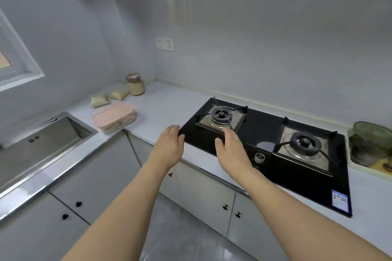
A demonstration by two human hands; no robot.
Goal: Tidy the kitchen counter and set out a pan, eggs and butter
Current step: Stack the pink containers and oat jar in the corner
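Left hand [169, 147] and right hand [230, 148] both relaxed-open, empty, palms facing, over front edge of black glass two-burner gas hob [261, 131] on grey counter [165, 106].

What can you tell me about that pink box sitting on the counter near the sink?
The pink box is a rounded, oblong container with a smooth, matte pink lid that looks like plastic. Its lower part seems clear or pale, with light contents showing through, too blurred to identify. The lid is on and the box lies flat on the white counter, between the steel sink and the black gas hob, close to the counter's front edge. Neither hand touches it, and two small pouches lie apart behind it.
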